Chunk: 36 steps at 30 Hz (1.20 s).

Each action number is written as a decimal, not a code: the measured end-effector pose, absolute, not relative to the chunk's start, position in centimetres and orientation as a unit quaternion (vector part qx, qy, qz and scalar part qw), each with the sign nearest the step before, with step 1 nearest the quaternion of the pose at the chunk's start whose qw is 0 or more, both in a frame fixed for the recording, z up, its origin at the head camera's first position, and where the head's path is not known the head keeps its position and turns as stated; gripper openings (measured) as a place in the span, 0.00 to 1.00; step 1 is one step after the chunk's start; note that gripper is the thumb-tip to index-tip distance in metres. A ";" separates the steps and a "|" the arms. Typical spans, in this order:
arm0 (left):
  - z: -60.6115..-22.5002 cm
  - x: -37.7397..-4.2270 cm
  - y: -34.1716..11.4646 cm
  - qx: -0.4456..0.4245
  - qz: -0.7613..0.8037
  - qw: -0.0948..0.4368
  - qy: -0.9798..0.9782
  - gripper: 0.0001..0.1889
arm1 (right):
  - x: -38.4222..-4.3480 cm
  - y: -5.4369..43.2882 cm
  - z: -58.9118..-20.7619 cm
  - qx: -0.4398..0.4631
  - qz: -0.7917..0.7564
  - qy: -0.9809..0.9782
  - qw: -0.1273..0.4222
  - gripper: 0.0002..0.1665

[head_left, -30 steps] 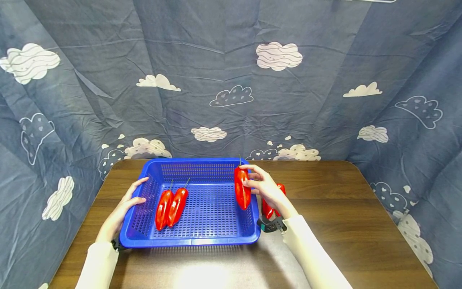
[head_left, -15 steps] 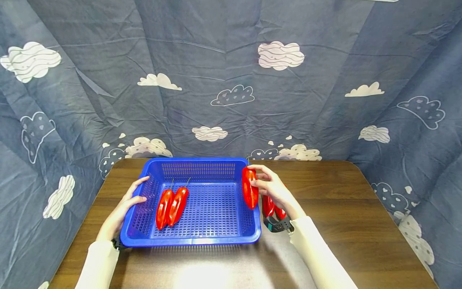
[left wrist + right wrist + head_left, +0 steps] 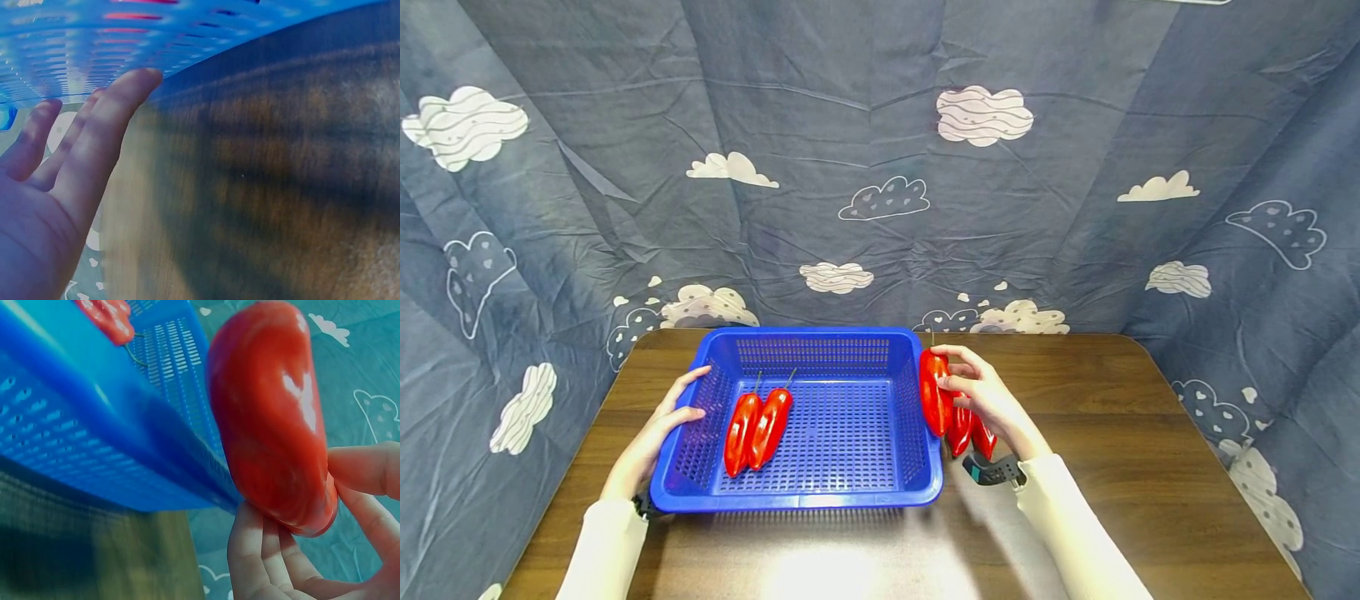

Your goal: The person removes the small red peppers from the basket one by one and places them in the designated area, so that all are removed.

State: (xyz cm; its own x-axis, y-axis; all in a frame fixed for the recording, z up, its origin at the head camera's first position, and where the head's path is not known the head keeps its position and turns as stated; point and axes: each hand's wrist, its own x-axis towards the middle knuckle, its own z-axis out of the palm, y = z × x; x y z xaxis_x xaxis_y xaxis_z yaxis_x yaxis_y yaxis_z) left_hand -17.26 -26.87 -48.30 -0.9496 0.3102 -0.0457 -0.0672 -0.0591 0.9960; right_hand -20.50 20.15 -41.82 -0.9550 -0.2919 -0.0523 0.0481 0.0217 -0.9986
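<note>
A blue slotted plastic basket (image 3: 797,502) stands on the table. My left hand (image 3: 655,433) grips its left rim, fingertips showing over the edge; the left wrist view has other fingers (image 3: 94,144) against the outside of the slotted wall. Between the thumb and fingers of my right hand (image 3: 988,398) is a glossy red pepper (image 3: 935,396), stem pointing away, held just beyond the basket's right rim. Inside the basket, toward the left, two red peppers (image 3: 742,435) lie side by side. Two more red peppers (image 3: 959,432) lie right of the basket, partly hidden by my right hand.
Brown wood-grain tabletop (image 3: 1120,450) extends to the right of the peppers and in front of the basket. A dark curtain (image 3: 880,250) with a cloud print hangs behind the table and along both sides.
My right hand has carried the red pepper rightward, from above the basket's right side to outside its rim. More of the two table peppers now shows. My left hand stays on the rim.
</note>
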 end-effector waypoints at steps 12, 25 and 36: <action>-48.2 -17.2 -26.8 0.088 0.720 0.133 0.676 0.32 | -20.1 21.9 -42.2 -0.075 -0.688 0.712 0.117 0.28; -48.3 -17.3 -26.9 0.087 0.716 0.131 0.680 0.32 | -19.6 23.5 -43.2 -0.066 -0.698 0.705 0.111 0.28; -48.3 -17.2 -26.8 0.083 0.719 0.134 0.676 0.32 | -19.0 25.2 -44.6 -0.050 -0.690 0.714 0.108 0.27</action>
State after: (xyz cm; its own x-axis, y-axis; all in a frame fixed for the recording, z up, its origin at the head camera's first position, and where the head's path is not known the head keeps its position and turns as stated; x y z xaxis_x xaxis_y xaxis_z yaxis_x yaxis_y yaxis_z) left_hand -17.19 -26.85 -48.33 -0.9504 0.3049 -0.0613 -0.0799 -0.0491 0.9956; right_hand -19.02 25.19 -44.60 -0.9716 -0.2210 -0.0848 0.0770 0.0438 -0.9961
